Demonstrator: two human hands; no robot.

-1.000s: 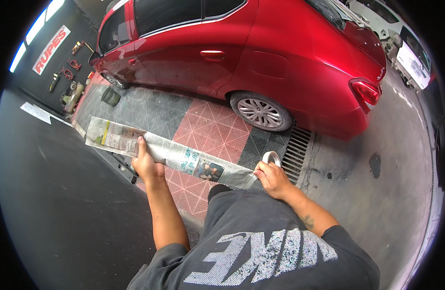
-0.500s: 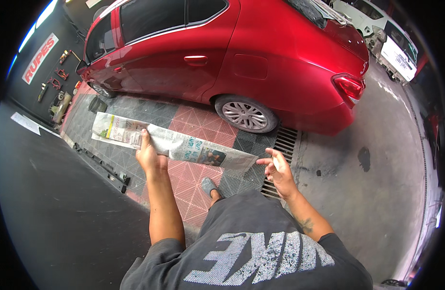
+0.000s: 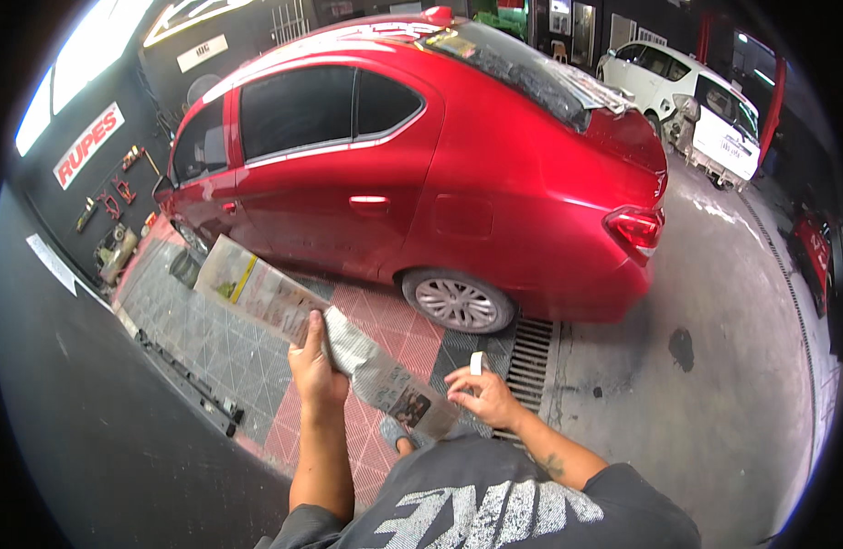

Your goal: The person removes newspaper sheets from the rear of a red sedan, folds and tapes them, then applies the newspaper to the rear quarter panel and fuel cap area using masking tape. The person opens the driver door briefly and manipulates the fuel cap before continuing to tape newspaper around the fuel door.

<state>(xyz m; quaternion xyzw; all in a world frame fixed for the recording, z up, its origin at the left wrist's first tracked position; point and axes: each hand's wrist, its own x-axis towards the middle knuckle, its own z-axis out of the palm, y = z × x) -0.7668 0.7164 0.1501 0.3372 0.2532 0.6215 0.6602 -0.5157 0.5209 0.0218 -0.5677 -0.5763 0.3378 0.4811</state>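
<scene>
The left hand (image 3: 316, 373) pinches the folded newspaper strip (image 3: 353, 352) near its middle, apparently to balance its length above the tiled floor (image 3: 408, 340), while, by its right end, the loosely curled right hand (image 3: 487, 401) carries a white tape roll (image 3: 477, 363), seemingly hooked there for convenience.

The dark wall (image 3: 161, 96) had 1 long white banner (image 3: 89, 146) with chunky red capitals, plus a smaller white sign (image 3: 203, 54) in black. Big silver-white letters ran across the grey shirt (image 3: 494, 512). Newspaper strip (image 3: 362, 357) carried teal headline print; white car's plate (image 3: 737, 150) was too tiny.
</scene>
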